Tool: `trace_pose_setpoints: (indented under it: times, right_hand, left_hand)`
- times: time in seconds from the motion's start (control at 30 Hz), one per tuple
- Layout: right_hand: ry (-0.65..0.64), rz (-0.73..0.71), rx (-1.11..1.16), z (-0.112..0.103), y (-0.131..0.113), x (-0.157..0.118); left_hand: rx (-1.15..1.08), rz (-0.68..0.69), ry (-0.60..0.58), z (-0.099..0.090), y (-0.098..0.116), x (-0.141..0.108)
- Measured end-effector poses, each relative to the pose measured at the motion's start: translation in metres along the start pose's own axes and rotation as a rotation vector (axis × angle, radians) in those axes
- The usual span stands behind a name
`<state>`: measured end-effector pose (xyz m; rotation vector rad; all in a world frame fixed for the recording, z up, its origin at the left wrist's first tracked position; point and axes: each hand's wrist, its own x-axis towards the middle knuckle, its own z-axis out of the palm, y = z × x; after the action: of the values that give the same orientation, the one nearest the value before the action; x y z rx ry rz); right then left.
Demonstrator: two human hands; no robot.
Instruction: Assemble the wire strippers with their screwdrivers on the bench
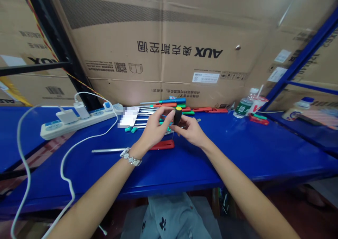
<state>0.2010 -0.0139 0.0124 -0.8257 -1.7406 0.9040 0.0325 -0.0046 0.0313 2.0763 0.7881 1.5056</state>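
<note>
Desk (237,154) stretches right toward bottle (242,108); left hand (157,125) clasps black handle (177,116), right hand (192,129) curls beside, grip unclear.

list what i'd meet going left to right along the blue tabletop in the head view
white power strip → left hand → black handle with a yellow end → right hand → green-labelled bottle → blue-capped bottle

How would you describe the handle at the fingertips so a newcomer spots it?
Find the blue table in front of the large cardboard. Near its middle, the left hand and right hand meet at a stubby handle. It's black with a yellow top, roughly upright; the tools lying behind have red, blue or green handles.
</note>
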Motion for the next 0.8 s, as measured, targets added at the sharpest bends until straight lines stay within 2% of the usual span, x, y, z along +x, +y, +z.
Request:
trace_pose_setpoints:
  times: [0.07, 0.13, 0.27, 0.4, 0.6, 0.8]
  right_hand:
    - [0.019, 0.005, 0.028, 0.002, 0.002, 0.002]
    - [0.013, 0.035, 0.075, 0.007, 0.003, 0.004]
    - [0.019, 0.093, 0.156, 0.019, 0.004, 0.006]
    - [0.022, 0.126, 0.143, 0.023, 0.006, 0.002]
    - [-0.111, 0.157, 0.16, 0.012, 0.002, -0.004]
    - [0.048, 0.105, 0.122, 0.021, 0.003, 0.002]
  left_hand:
    - [0.076, -0.002, -0.005, -0.008, -0.005, -0.009]
    - [0.156, 0.003, -0.06, -0.017, -0.01, -0.021]
    - [0.274, 0.012, -0.303, -0.028, -0.02, -0.044]
    - [0.285, -0.024, -0.44, -0.025, -0.025, -0.054]
    - [0.277, -0.119, -0.439, -0.02, -0.03, -0.056]
    - [0.235, -0.177, -0.435, -0.02, -0.031, -0.056]
